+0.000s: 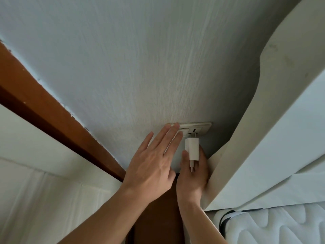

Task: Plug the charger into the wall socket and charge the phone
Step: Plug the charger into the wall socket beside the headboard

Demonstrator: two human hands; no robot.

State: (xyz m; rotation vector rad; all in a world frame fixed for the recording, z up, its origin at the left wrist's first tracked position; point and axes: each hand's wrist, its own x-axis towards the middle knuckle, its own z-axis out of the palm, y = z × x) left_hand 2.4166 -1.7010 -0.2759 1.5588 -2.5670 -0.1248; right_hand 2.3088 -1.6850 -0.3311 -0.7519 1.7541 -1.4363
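A white charger block (pixel 192 148) is held in my right hand (pixel 192 175), its two metal prongs reaching the slots of the wall socket (pixel 198 128). A white cable plug sticks out of the charger's lower end. My left hand (pixel 153 162) lies flat on the wall with fingers spread, its fingertips resting on the left part of the socket plate over the switch. No phone is in view.
A brown wooden door frame (pixel 44 104) runs diagonally at the left. A beige headboard (pixel 263 120) crowds the socket from the right, and a quilted white mattress (pixel 274 226) lies at the lower right. The textured pale wall (pixel 140 59) fills the top.
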